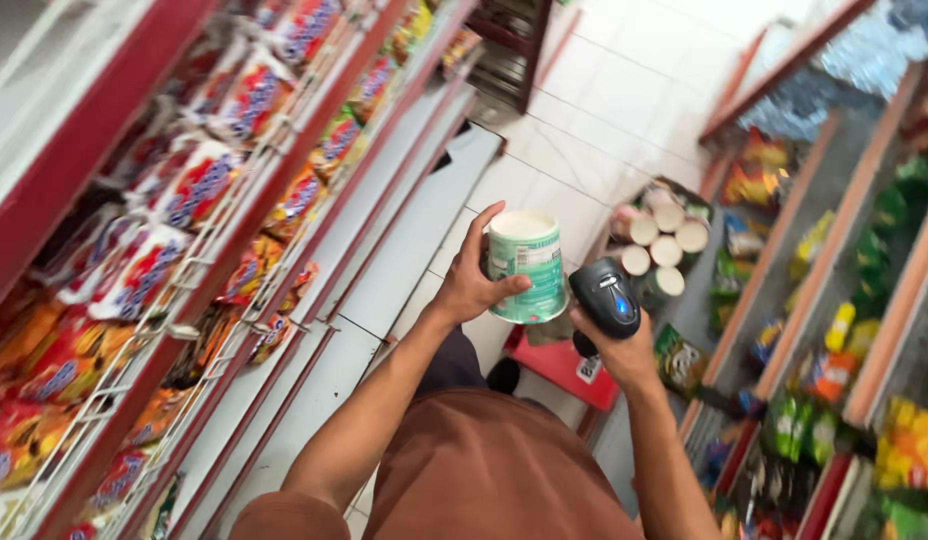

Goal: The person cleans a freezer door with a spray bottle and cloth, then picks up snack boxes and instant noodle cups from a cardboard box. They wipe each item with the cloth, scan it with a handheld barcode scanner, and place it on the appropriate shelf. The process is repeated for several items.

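Green and white, the can (527, 266) stands upright in the left hand (471, 283), whose grip is closed on it, thumb across the front and fingers round the back, held out over the aisle above the white tiled floor (624, 100). Just beside it, the right hand (625, 351) has its grip closed round the handle of a black scanner (604, 297), whose head with a small blue light nearly touches the can's right side. Behind the scanner, a pack of similar cans (664, 240) with pale lids lies lower down by the right-hand shelves (834, 300). Below the hands sits a red stool (564, 368). On the left, a rack of red and orange snack bags (184, 200) runs along the aisle.
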